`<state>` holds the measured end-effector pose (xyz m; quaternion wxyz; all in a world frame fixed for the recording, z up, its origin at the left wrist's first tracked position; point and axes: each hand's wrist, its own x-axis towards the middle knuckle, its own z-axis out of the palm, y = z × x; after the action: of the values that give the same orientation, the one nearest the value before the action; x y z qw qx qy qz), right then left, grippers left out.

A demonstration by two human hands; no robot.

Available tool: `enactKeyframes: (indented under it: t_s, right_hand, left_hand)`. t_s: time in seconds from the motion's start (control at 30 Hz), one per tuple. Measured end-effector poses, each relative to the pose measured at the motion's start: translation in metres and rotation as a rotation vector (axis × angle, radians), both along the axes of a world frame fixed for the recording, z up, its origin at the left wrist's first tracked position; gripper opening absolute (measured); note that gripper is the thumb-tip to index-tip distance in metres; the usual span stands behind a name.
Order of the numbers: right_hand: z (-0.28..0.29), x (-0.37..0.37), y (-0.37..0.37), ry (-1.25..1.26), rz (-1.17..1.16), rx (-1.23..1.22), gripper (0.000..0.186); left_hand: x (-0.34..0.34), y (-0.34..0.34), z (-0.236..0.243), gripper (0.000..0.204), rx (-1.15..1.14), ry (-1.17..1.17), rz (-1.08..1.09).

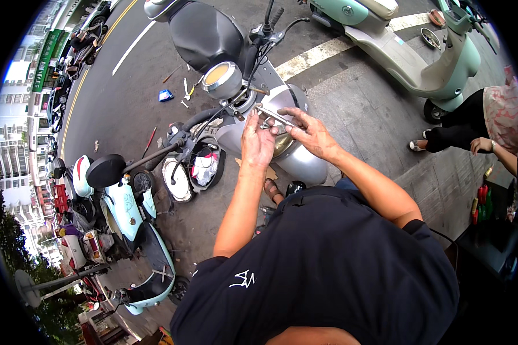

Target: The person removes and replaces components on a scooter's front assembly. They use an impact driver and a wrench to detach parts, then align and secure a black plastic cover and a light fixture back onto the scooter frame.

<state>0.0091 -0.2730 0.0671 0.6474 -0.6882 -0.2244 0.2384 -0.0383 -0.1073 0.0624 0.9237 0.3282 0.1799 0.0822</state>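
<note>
From my remote seat I watch the left hand and right hand pinch a small metal part between their fingers, over the front of the silver scooter. I judge the job midway: the front looks opened up and the part seems loose, while refitting and closing up appear left; a wrench lies on the road.

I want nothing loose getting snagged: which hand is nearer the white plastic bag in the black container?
Left. The left hand is up and to the right of the white plastic bag; the right hand is farther right, beyond the left.
</note>
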Motion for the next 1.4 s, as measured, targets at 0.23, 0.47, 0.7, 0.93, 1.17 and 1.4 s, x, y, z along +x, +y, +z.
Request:
enactKeyframes:
  t_s: [0.23, 0.47, 0.7, 0.93, 1.17, 1.4]
  right_hand:
    - [-0.015, 0.015, 0.025, 0.026, 0.013, 0.143, 0.034]
    - [-0.044, 0.036, 0.053, -0.017, -0.079, 0.017, 0.036]
    - [-0.055, 0.042, 0.068, -0.066, -0.133, -0.032, 0.037]
    - [-0.055, 0.042, 0.072, -0.044, -0.118, -0.094, 0.037]
    - [-0.049, 0.044, 0.080, -0.068, -0.094, -0.157, 0.035]
    - [-0.041, 0.049, 0.095, -0.114, -0.109, -0.300, 0.038]
  left_hand:
    - [-0.027, 0.019, 0.003, 0.040, 0.088, 0.112, 0.003]
    - [-0.023, 0.080, -0.022, 0.055, -0.078, 0.308, -0.154]
    - [0.011, 0.099, -0.037, 0.025, -0.066, 0.307, -0.287]
    - [0.008, 0.094, -0.058, 0.019, -0.165, 0.148, -0.219]
    - [0.004, 0.090, -0.061, 0.018, -0.214, 0.058, -0.187]
    - [0.005, 0.090, -0.062, 0.017, -0.212, 0.093, -0.177]
